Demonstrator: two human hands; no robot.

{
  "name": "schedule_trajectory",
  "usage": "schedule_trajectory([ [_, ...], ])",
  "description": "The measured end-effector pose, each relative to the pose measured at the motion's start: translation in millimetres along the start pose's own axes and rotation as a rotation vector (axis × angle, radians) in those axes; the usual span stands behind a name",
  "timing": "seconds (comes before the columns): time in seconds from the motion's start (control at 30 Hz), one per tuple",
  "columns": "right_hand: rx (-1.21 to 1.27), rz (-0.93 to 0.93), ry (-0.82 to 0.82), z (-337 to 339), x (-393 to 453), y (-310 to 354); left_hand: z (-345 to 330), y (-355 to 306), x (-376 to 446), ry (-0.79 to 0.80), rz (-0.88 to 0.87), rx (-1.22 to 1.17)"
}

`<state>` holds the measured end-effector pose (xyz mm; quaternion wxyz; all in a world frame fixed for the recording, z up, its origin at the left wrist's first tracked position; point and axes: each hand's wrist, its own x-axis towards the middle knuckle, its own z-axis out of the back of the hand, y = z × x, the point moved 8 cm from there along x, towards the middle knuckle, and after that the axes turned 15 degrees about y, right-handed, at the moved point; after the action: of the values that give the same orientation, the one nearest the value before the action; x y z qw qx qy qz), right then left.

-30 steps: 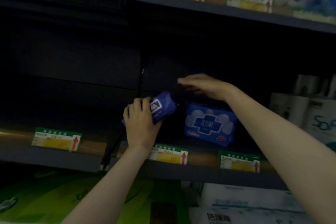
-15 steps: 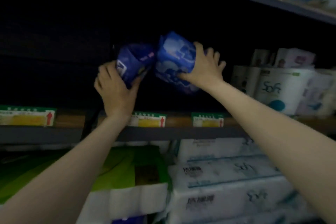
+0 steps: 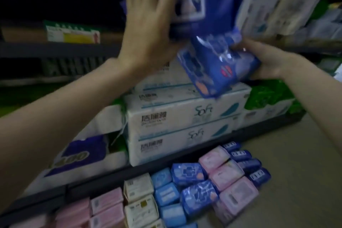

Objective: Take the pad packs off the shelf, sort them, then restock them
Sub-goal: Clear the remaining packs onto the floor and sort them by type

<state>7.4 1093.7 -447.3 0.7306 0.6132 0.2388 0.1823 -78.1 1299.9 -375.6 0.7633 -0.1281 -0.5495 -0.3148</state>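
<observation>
My left hand (image 3: 148, 29) grips a dark blue pad pack (image 3: 212, 0) with a white label, held high at the top centre. Just below and to the right, my right hand (image 3: 266, 65) grips a brighter blue pad pack (image 3: 218, 68) with pink ovals, tilted downward. The two packs touch. On the floor in front of the shelf lie several sorted pad packs: pink packs (image 3: 227, 174), light blue packs (image 3: 166, 192), blue patterned packs (image 3: 188, 172), dark blue packs (image 3: 246, 164) and cream packs (image 3: 138, 187). The frame is blurred by motion.
White tissue bundles (image 3: 185, 116) marked "Soft" are stacked on the bottom shelf, with green-wrapped rolls (image 3: 268, 102) to the right. A dark shelf edge (image 3: 55, 50) with a price tag (image 3: 72, 33) runs at left. Bare floor (image 3: 305, 172) lies to the right.
Both hands pulled the two blue packs out of the shelf bay and away from it. The view swung down, so the floor and the sorted packs now show.
</observation>
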Motion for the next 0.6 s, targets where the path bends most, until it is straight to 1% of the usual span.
schedule_trajectory([
  [0.07,-0.122,-0.238,0.02,23,-19,-70,-36,-45,-39,0.245,-0.123,-0.107],
  [0.1,-0.229,-0.383,0.075,28,-26,-109,-59,-62,-66,0.402,-0.142,-0.173],
  [0.13,-0.316,-0.527,0.164,27,-32,-148,-86,-73,-100,0.579,-0.1,-0.263],
  [0.17,-0.394,-0.655,0.269,22,-38,-187,-114,-78,-137,0.767,0.004,-0.364],
  [0.23,-0.637,-0.835,0.445,11,-47,-265,-161,-87,-217,1.123,0.295,-0.505],
  [0.3,-0.912,-0.914,0.577,0,-56,-331,-191,-101,-291,1.435,0.516,-0.542],
  [0.33,-0.984,-0.935,0.632,-8,-60,-360,-200,-110,-323,1.568,0.602,-0.557],
  [0.37,-1.016,-0.946,0.686,-14,-65,-388,-206,-118,-350,1.669,0.684,-0.576],
  [0.4,-1.052,-0.919,0.73,-22,-68,-412,-210,-125,-373,1.739,0.758,-0.595],
  [0.47,-1.21,-0.791,0.769,-36,-69,-450,-211,-137,-413,1.803,0.93,-0.666],
  [0.53,-1.349,-0.614,0.751,-49,-69,-477,-207,-144,-443,1.801,1.086,-0.74],
  [0.6,-1.376,-0.481,0.705,-60,-70,-494,-200,-144,-465,1.782,1.2,-0.782],
])
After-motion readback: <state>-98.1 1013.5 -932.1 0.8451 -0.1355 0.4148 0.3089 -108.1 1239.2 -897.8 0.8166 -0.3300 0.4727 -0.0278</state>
